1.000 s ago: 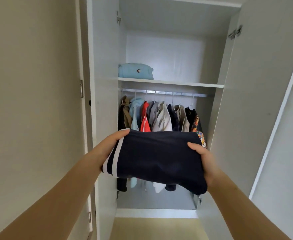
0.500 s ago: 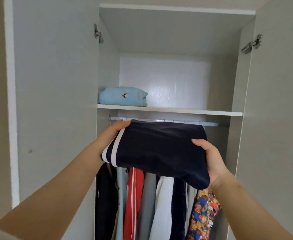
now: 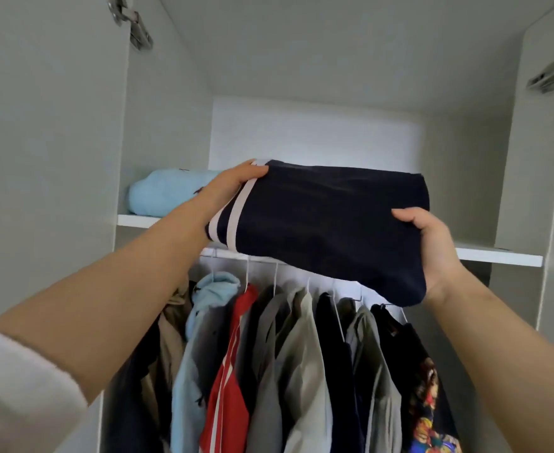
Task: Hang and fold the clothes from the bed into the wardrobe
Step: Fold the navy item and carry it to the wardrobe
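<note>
**Item: folded navy garment [image 3: 318, 223], held at both ends, at shelf [image 3: 498, 255] height.**

Detail: I am gripping its striped end with my left hand [image 3: 233, 188] and its plain end with my right hand [image 3: 429, 243], thumbs on top, fingers hidden beneath. Its long axis is running side to side, parallel to the shelf edge. Its far edge seems to be reaching over the shelf front, and its near edge is sagging below it. Free shelf is lying straight ahead, right of the blue fold [image 3: 167, 194], which my left hand is nearer.
</note>
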Action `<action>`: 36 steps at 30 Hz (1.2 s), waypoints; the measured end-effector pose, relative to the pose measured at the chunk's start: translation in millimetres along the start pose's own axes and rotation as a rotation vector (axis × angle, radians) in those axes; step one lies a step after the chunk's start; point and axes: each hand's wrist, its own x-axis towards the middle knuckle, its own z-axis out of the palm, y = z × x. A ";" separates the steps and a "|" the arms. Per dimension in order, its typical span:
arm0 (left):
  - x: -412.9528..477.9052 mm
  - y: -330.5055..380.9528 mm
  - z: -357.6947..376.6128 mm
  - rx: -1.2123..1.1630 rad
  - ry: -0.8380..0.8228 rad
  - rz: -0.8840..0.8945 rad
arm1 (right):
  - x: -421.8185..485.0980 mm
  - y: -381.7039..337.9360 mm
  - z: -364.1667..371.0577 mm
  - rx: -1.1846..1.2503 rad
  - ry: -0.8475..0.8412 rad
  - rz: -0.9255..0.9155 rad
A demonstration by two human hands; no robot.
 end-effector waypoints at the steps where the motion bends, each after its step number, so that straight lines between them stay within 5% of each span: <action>1: 12.1 1.6 -1.2 0.012 -0.030 -0.005 | 13.6 -2.9 -1.8 -0.031 0.012 -0.006; 13: 179.5 -5.3 -40.1 0.324 0.075 0.091 | 181.8 -28.6 -12.6 -0.225 0.148 -0.134; 19: 204.3 -48.5 -45.1 1.138 0.012 -0.189 | 227.1 -9.4 -48.6 -0.929 0.402 -0.048; 23: 205.2 -46.7 -35.2 1.545 -0.065 -0.244 | 237.5 -9.7 -56.4 -0.984 0.323 -0.014; 26: 197.7 -45.6 -22.6 1.761 0.041 -0.124 | 237.1 -9.6 -57.9 -1.049 0.343 -0.065; 29: 189.3 -48.0 -13.1 1.734 0.126 -0.013 | 231.3 -9.9 -55.0 -1.063 0.326 -0.145; 36: 172.8 -68.1 -2.3 1.645 -0.273 -0.300 | 219.9 -6.5 -53.7 -0.940 0.303 -0.143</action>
